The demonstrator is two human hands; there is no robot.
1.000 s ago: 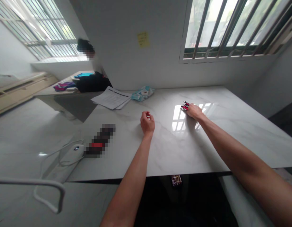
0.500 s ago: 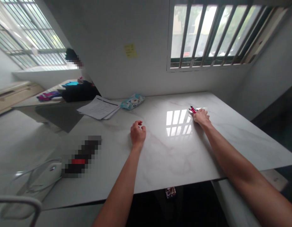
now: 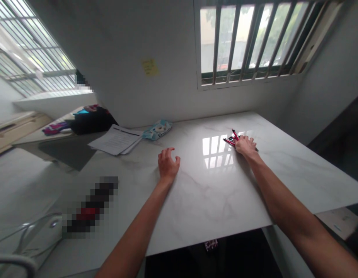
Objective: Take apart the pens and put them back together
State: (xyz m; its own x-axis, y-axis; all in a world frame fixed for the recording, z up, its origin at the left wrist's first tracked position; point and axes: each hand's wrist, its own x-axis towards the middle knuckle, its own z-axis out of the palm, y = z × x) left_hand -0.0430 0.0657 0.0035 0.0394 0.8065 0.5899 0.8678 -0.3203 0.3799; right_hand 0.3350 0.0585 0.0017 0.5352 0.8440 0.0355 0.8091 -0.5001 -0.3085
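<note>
Several red-and-black pens (image 3: 230, 141) lie fanned out on the white marbled table (image 3: 202, 200), toward its back right. My right hand (image 3: 246, 146) is over them with its fingers curled around their middle, and their tips stick out to the left. A dark pen end shows at the hand's right side. The grip itself is partly hidden by the back of the hand. Near the table's centre my left hand (image 3: 168, 164) rests with bent fingers apart and nothing in it.
Printed papers (image 3: 116, 139) and a blue-white wipes packet (image 3: 157, 129) lie along the back left. A pixelated dark object (image 3: 92, 204) is at the left front, by a pale device with cables (image 3: 48, 227). A yellow note (image 3: 150, 67) is stuck on the wall.
The pens in my right hand have spread from a tight bundle into a wider fan. My left fingers have opened a little. The view has shifted slightly.
</note>
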